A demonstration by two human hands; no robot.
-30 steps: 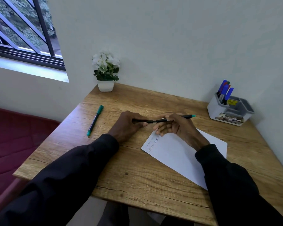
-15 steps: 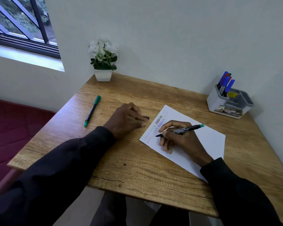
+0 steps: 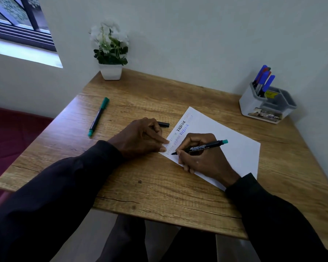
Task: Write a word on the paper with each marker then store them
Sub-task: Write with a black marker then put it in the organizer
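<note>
— So, where's the marker (image 3: pixel 204 147)?
— Pinched in the right hand (image 3: pixel 201 160), tip at the paper's (image 3: pixel 233 140) left corner, tail rightward.
— And the left hand (image 3: pixel 138 140)?
— Curled round the cap (image 3: pixel 164 124), pinning that corner.

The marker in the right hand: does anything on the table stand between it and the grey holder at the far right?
Nothing visible does. Between the marker and the holder lie only the flat paper and bare table. The black cap sits in the left hand, away from that path.
</note>
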